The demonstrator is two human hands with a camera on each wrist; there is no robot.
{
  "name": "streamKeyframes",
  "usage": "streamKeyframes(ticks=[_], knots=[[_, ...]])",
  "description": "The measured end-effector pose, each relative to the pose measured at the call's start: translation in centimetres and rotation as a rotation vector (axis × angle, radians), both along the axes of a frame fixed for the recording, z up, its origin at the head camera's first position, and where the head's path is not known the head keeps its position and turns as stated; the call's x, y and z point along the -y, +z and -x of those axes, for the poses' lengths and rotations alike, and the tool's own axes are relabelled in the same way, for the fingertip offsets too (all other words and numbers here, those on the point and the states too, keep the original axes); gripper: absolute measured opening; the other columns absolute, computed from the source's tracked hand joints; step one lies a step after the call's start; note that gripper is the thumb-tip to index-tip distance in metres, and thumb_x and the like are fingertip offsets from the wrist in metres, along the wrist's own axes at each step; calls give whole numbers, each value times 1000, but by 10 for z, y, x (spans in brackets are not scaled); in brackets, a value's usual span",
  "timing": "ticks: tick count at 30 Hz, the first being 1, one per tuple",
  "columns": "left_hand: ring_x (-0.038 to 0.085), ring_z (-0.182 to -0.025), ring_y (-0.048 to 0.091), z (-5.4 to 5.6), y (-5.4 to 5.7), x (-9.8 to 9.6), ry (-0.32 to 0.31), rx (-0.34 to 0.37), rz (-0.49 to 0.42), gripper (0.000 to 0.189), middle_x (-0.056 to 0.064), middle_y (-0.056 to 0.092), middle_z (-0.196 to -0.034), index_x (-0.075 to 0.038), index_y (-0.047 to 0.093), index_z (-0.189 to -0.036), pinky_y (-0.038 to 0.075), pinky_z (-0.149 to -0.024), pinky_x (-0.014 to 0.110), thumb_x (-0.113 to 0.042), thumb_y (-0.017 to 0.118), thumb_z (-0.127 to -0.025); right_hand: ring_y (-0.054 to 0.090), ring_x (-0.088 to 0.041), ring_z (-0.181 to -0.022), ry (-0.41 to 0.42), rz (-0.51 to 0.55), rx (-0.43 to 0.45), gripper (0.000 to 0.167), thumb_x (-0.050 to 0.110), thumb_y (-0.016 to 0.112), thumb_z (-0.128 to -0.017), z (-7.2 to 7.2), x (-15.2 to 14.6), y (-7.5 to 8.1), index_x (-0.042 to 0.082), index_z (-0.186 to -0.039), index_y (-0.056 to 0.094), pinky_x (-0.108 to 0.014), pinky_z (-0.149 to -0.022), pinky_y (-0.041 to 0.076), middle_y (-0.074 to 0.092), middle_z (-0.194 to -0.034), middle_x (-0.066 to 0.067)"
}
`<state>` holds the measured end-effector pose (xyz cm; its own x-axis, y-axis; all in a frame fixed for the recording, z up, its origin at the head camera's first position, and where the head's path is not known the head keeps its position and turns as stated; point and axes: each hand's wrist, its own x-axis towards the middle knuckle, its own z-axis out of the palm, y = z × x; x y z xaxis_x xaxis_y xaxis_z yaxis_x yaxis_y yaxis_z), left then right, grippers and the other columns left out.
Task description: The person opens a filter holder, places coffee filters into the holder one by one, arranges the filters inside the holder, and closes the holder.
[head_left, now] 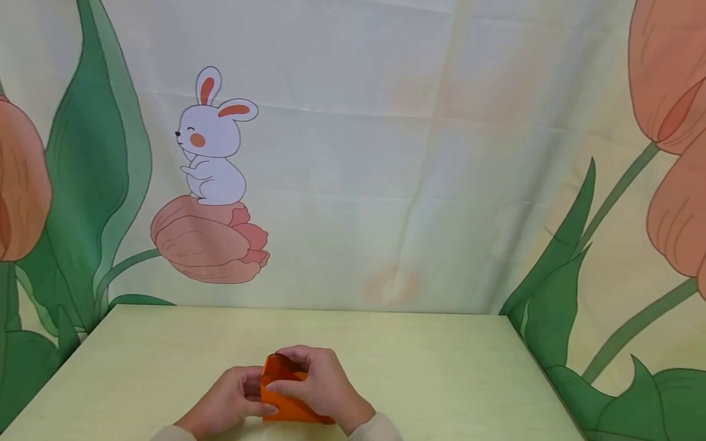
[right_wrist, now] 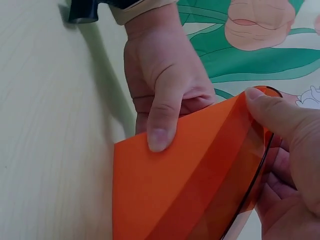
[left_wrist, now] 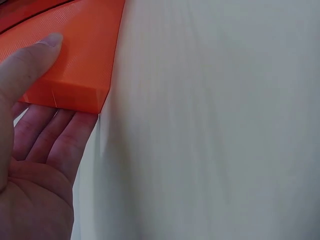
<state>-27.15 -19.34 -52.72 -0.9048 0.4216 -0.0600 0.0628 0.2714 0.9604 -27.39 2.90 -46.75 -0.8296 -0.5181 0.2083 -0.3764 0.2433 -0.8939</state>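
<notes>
An orange, box-like case with a dark-edged rim is held between both hands, low in the middle of the head view. My left hand grips its left end. In the left wrist view the thumb presses the smooth orange face, with the other fingers beneath the lower edge. My right hand pinches the upper rim; in the right wrist view its thumb lies over a corner and the fingers are behind. The case is tilted in that view, and the inside is only partly visible.
A pale wood-grain table lies under the hands. Behind it hangs a cloth printed with a rabbit, tulips and leaves. A dark object shows beside the left sleeve in the right wrist view.
</notes>
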Motion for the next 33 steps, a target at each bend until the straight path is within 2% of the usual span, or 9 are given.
streamKeyframes(ticks=[15,21,27,33], knots=[[25,-107,73,0,4,-1,-11,-9,14,57,13,71,-130,-7,66,-134,62,-91,33,-20,86,-82,71,-4,-95,-4,-47,12,38,29,84,-85,2,1,2,19,-120,75,-25,-90,60,76,-109,9],[25,-107,74,1,5,-1,-30,-8,-3,55,13,72,-129,-5,66,-133,62,-91,33,-18,85,-83,70,-1,-94,-13,-66,17,37,32,83,-85,2,0,2,21,-120,75,-22,-89,60,75,-108,12],[23,-106,74,4,3,0,-46,-18,-11,53,11,72,-128,-7,67,-132,61,-90,30,-19,85,-84,70,-2,-93,-7,-41,22,35,29,84,-85,3,0,2,20,-118,75,-25,-90,60,76,-107,10],[24,-104,74,4,4,1,-81,-8,-31,50,10,74,-125,-7,68,-130,61,-91,31,-18,85,-84,70,-1,-93,-7,-59,44,36,29,84,-85,2,1,4,20,-118,75,-24,-90,60,75,-107,11]])
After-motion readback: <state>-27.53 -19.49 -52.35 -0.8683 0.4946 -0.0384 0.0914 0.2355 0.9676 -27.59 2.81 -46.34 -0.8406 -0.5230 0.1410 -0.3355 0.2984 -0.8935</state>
